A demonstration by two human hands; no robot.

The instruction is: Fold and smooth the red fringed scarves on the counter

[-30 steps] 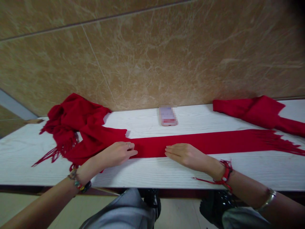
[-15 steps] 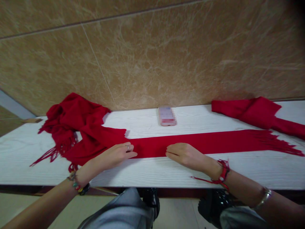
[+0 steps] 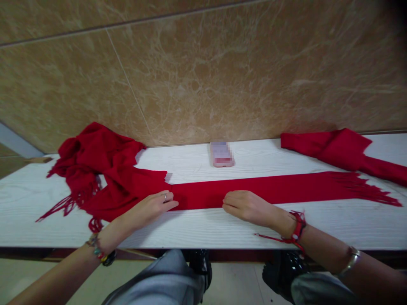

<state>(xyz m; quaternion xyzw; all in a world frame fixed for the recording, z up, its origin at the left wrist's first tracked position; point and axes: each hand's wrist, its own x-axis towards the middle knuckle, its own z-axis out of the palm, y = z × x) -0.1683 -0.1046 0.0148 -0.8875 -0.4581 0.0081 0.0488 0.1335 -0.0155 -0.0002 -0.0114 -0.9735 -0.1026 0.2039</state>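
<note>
A red scarf [image 3: 286, 188] is laid out in a long flat strip, its fringed end to the right. Bent fingers of my left hand [image 3: 155, 205] press on its left part, closed on the cloth beside a crumpled red heap [image 3: 104, 169] with fringe. On the strip's middle rests my right hand [image 3: 248, 206], fingers held together and curled slightly on the fabric; the fingertips' undersides are hidden. A stretch of flat cloth lies between the two hands. Whether the heap and the strip are one piece I cannot tell.
On the white bench top [image 3: 203, 233], a phone [image 3: 221, 154] lies near the tiled wall [image 3: 206, 76]. Another folded red scarf [image 3: 330, 146] lies at the back right. Below the front edge are my legs [image 3: 162, 279] and black shoes.
My right hand has shifted slightly right along the strip, its fingers more curled. My left hand has drawn slightly left. The view has moved a little; the scarves lie as before.
</note>
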